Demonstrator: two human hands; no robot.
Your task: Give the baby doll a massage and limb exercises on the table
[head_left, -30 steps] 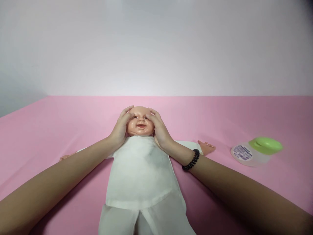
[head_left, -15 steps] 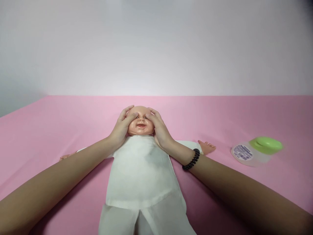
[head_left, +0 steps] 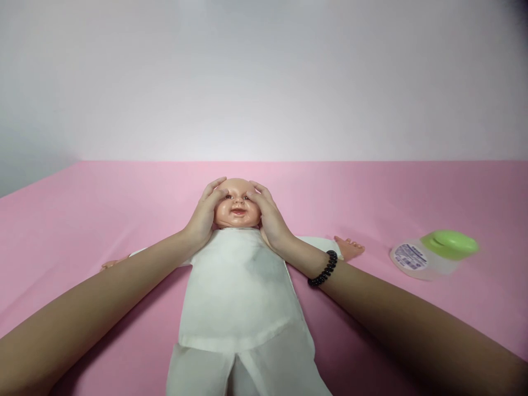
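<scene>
A baby doll [head_left: 237, 286] in white clothes lies on its back on the pink sheet [head_left: 82, 220], head away from me. My left hand [head_left: 204, 215] cups the left side of the doll's head [head_left: 237, 209], thumb near its brow. My right hand [head_left: 270, 217] cups the other side, thumb by the other brow; a black bead bracelet [head_left: 323, 269] is on that wrist. Both of the doll's eyes show between my thumbs. One doll hand [head_left: 350, 248] sticks out to the right.
A small tub with a green lid [head_left: 433, 254] lies tipped on the sheet at the right. A plain pale wall [head_left: 264, 82] rises behind the far edge of the sheet. The doll's other hand [head_left: 111, 264] peeks out at the left.
Half a second ago my thumbs lay over the doll's eyes; they have slid outward toward the temples, uncovering the eyes. My arms and the doll stay where they were.
</scene>
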